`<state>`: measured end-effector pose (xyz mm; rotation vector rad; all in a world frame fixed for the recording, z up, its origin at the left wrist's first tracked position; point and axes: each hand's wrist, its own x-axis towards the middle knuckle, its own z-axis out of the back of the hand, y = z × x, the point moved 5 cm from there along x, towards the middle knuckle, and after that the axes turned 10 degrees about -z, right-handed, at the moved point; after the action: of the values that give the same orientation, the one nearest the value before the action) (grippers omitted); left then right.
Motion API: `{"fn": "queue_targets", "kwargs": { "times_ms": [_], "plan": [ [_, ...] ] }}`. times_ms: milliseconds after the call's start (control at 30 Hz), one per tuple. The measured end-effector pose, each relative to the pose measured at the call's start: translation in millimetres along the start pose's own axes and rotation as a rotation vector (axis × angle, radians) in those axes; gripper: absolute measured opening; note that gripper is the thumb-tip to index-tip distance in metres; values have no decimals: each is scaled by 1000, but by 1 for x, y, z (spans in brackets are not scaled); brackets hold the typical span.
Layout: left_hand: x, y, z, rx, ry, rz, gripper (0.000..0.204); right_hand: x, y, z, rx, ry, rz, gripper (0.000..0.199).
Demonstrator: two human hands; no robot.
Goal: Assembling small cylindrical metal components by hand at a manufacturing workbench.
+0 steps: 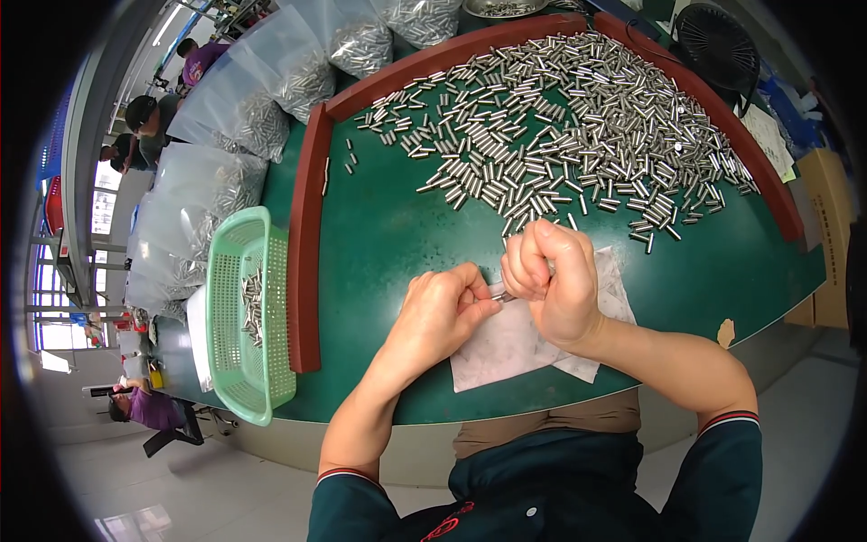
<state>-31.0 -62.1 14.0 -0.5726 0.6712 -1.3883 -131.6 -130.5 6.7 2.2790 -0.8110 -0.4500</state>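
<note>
My left hand [435,312] is closed in a pinch, with a small silver metal pin [502,296] at the fingertips. Close beside it, my right hand [558,280] is curled like a fist near the pin's other end; what its fingers hold, if anything, is hidden. Both hands are above a stained whitish cloth [497,357] on the green tabletop [379,235]. Just beyond them spreads a large heap of short silver metal pins [578,126], thickest toward the far right.
Dark red rails [305,244] border the heap at left, back and right. Left of them stands a light green plastic basket [248,384] with some pins inside. Clear bags of pins [262,122] line the left and back. A black fan [716,50] stands far right. People [153,406] are in the background.
</note>
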Motion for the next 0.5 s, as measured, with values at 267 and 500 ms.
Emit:
{"fn": "queue_targets", "kwargs": {
  "times_ms": [267,500],
  "plan": [
    [2,-2,2,-9,0,2,16,0,-2,-8,-177,-37,68,38],
    [5,-2,1,-12,5,0,15,0,-5,-9,-266,-36,79,37]
  ]
}}
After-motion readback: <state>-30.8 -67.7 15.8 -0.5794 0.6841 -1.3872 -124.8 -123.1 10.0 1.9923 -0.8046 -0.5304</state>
